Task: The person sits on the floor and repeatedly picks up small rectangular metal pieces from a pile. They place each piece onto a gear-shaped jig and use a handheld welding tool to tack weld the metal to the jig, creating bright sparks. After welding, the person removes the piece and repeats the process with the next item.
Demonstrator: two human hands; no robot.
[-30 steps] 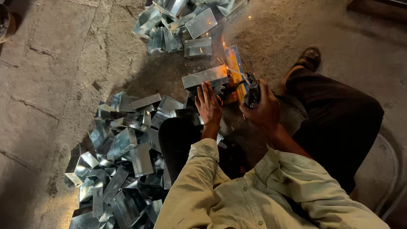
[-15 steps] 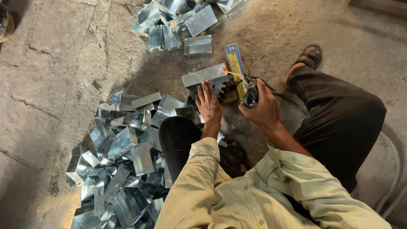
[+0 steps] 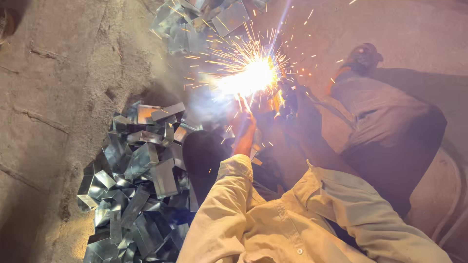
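The left hand (image 3: 245,127) presses flat, fingers spread, just below the white flare of sparks (image 3: 248,78), while the right hand (image 3: 297,113) is closed around a dark power tool (image 3: 287,100) just right of it. The metal workpiece lies straight ahead, hidden by glare, so its long axis cannot be told. Folded metal pieces (image 3: 141,195) lie heaped to the left, more (image 3: 204,19) beyond.

A burst of white sparks (image 3: 248,75) flares on the concrete floor (image 3: 63,73) in front of a crouching person in a cream shirt (image 3: 273,219). The left hand (image 3: 245,127) reaches to the glare's lower edge; what it touches is washed out. The right hand (image 3: 298,109) grips a dark tool (image 3: 287,97) just beside the sparks. Shiny metal pieces lie in a pile (image 3: 141,190) to the left, more in a far heap (image 3: 204,19). A sandalled foot (image 3: 363,54) rests at right.
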